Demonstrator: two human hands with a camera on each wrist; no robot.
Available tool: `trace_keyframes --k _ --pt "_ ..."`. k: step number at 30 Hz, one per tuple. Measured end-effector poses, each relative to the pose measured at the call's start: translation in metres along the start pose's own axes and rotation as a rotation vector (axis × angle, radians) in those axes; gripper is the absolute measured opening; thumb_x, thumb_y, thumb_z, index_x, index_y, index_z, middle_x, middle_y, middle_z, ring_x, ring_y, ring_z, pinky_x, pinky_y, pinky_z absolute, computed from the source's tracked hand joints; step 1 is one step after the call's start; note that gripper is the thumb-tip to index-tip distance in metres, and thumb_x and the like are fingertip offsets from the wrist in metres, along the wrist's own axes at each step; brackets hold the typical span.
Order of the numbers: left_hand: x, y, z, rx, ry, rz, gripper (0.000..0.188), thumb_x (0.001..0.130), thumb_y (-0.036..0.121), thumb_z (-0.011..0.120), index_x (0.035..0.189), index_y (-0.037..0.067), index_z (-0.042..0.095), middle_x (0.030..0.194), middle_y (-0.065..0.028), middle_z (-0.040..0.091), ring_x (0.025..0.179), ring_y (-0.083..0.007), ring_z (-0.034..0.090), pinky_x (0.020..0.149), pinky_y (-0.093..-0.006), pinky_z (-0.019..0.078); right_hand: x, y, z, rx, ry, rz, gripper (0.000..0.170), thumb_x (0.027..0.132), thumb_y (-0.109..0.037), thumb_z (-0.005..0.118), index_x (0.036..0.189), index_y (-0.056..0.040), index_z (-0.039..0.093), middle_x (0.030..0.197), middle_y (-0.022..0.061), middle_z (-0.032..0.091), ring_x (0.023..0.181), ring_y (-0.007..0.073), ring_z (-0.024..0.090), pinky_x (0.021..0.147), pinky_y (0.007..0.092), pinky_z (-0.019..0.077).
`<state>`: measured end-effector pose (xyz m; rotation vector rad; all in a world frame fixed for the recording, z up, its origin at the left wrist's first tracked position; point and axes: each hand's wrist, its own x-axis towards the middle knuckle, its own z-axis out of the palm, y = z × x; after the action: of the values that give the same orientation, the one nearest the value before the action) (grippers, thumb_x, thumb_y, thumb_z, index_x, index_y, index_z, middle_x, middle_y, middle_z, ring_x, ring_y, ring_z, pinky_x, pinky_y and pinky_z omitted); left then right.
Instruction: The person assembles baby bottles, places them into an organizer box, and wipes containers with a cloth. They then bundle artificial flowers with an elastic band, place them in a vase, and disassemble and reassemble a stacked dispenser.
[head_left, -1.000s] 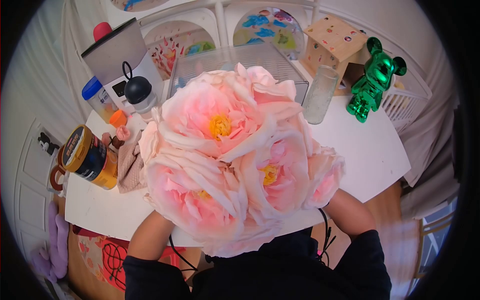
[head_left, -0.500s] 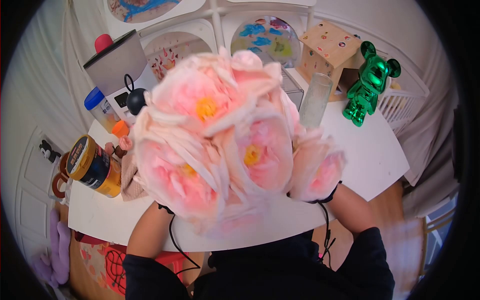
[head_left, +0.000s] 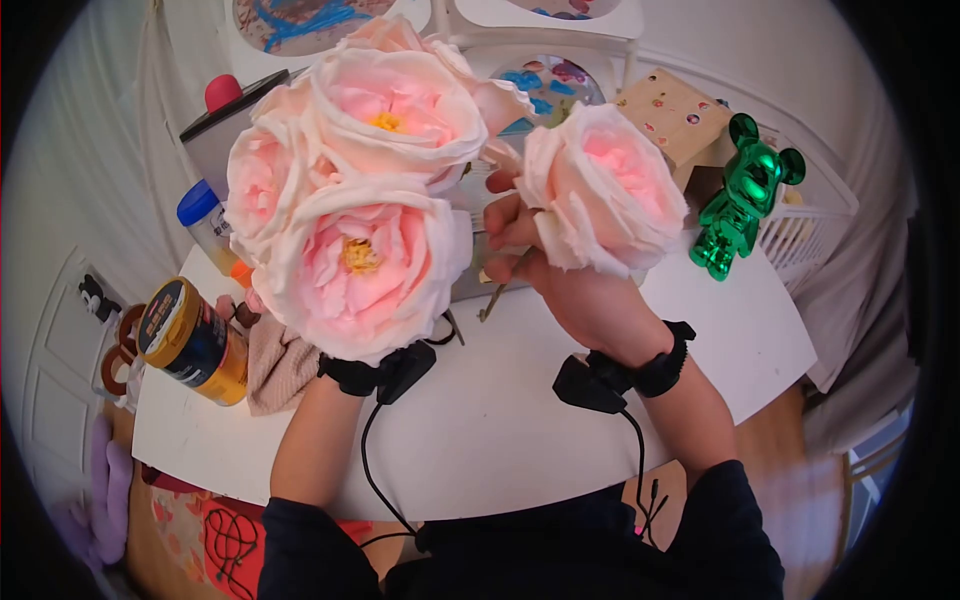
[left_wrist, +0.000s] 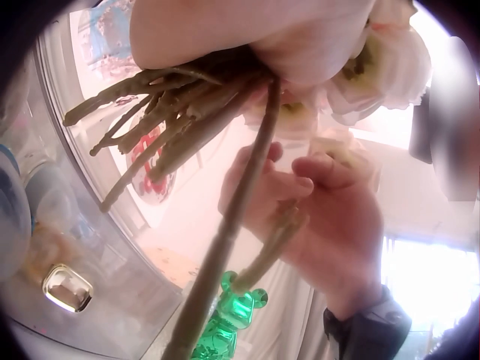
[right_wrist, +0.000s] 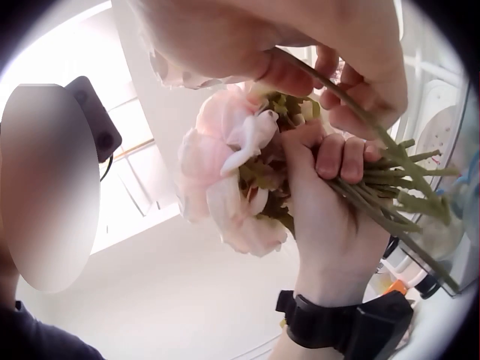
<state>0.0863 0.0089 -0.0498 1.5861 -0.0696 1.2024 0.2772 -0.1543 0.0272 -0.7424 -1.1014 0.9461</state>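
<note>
A bunch of large pale pink flowers (head_left: 360, 285) covers my left hand in the head view. In the right wrist view, my left hand (right_wrist: 330, 214) has its fingers curled round the gathered green stems (right_wrist: 397, 180). One longer stem (left_wrist: 225, 240) extends past the others in the left wrist view. My right hand (head_left: 590, 300) pinches the stem (head_left: 492, 302) of a single pink flower (head_left: 610, 190), held to the right of the bunch. That flower's head hides part of the right hand.
On the white table (head_left: 490, 420) stand a yellow-and-black jar (head_left: 195, 340), a crumpled cloth (head_left: 282, 365) and a blue-lidded container (head_left: 208, 220) at left. A shiny green bear figure (head_left: 740, 205) and a wooden box (head_left: 675, 115) are at right.
The flowers have split into a bunch moved up and left, and one flower held apart at the right. The right hand has come into view from behind them.
</note>
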Motion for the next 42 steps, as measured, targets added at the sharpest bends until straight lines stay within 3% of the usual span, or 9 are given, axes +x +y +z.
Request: trace_keyframes --k 2,4,6,8,10,12,17,25,42 --pt "-0.034 -0.01 -0.037 0.742 -0.196 -0.025 0.051 0.112 0.029 0.05 0.158 0.009 0.047 0.169 -0.0139 0.04 0.153 -0.0269 0.042 0.121 -0.0376 0.0463 -0.003 0.005 -0.006 -0.168 -0.143 -0.082 0.037 0.1 -0.003 0.067 0.136 -0.0083 0.06 0.121 0.0045 0.065 0.11 0.0135 0.061 0.083 0.0327 0.055" --pt "-0.037 -0.013 -0.033 0.642 -0.188 -0.075 0.049 0.111 0.026 0.05 0.156 0.007 0.048 0.166 -0.0143 0.042 0.151 -0.0272 0.044 0.12 -0.0381 0.0466 -0.008 0.004 -0.005 -0.307 -0.156 -0.086 0.038 0.1 -0.008 0.07 0.137 -0.0073 0.061 0.134 0.0082 0.065 0.126 0.0202 0.06 0.095 0.0371 0.0557" --pt "-0.038 -0.011 -0.028 0.454 -0.162 -0.165 0.046 0.109 0.021 0.052 0.152 0.004 0.05 0.16 -0.015 0.046 0.146 -0.0278 0.047 0.119 -0.0389 0.0473 -0.008 0.011 -0.003 -0.867 -0.157 -0.614 0.04 0.101 -0.009 0.071 0.14 -0.0067 0.06 0.139 0.0109 0.065 0.128 0.0285 0.061 0.105 0.0394 0.0515" --pt "-0.036 -0.005 -0.017 0.268 -0.135 -0.252 0.042 0.108 0.015 0.053 0.147 0.001 0.052 0.155 -0.0157 0.05 0.141 -0.0284 0.05 0.118 -0.0397 0.048 -0.009 0.027 -0.032 -1.133 -0.125 -0.481 0.043 0.102 -0.009 0.069 0.144 -0.0075 0.059 0.14 0.0125 0.064 0.133 0.0337 0.058 0.115 0.0393 0.0456" --pt "-0.033 0.004 0.005 0.077 -0.111 -0.345 0.039 0.106 0.01 0.054 0.143 -0.002 0.054 0.149 -0.0164 0.054 0.137 -0.029 0.054 0.116 -0.0406 0.0488 -0.019 0.021 -0.027 -1.22 -0.162 -0.624 0.046 0.101 -0.01 0.07 0.146 -0.0079 0.06 0.143 0.0126 0.063 0.137 0.0315 0.056 0.117 0.039 0.0453" --pt "-0.026 0.022 0.04 -0.117 -0.083 -0.436 0.035 0.104 0.004 0.056 0.138 -0.005 0.056 0.143 -0.0171 0.058 0.132 -0.0296 0.057 0.115 -0.0414 0.0495 -0.02 0.026 -0.033 -1.191 -0.161 -0.602 0.046 0.101 -0.01 0.07 0.146 -0.0079 0.06 0.143 0.0127 0.063 0.137 0.0315 0.056 0.117 0.0391 0.0453" --pt "-0.017 0.019 0.044 -0.071 -0.093 -0.417 0.035 0.104 0.004 0.056 0.138 -0.005 0.057 0.142 -0.0169 0.059 0.132 -0.0293 0.057 0.115 -0.0411 0.0496 -0.025 0.031 -0.056 -1.038 -0.192 -0.541 0.047 0.101 -0.011 0.071 0.146 -0.0076 0.06 0.143 0.0129 0.063 0.137 0.0316 0.056 0.117 0.0394 0.0455" --pt "-0.006 0.021 0.026 -0.013 -0.14 -0.379 0.035 0.103 0.005 0.057 0.137 -0.004 0.058 0.141 -0.0163 0.06 0.131 -0.0289 0.058 0.114 -0.0407 0.05 -0.05 0.024 -0.099 -0.831 -0.207 -0.428 0.047 0.1 -0.012 0.072 0.146 -0.007 0.06 0.143 0.0132 0.063 0.138 0.0316 0.056 0.117 0.0398 0.0458" --pt "-0.026 0.019 -0.004 0.043 -0.321 -0.229 0.035 0.102 0.007 0.06 0.135 -0.002 0.06 0.139 -0.0151 0.062 0.13 -0.028 0.059 0.112 -0.0397 0.0507 -0.026 0.042 -0.1 -0.463 -0.126 -0.258 0.049 0.099 -0.014 0.073 0.146 -0.0059 0.06 0.143 0.0139 0.062 0.138 0.0317 0.057 0.117 0.0407 0.0464"
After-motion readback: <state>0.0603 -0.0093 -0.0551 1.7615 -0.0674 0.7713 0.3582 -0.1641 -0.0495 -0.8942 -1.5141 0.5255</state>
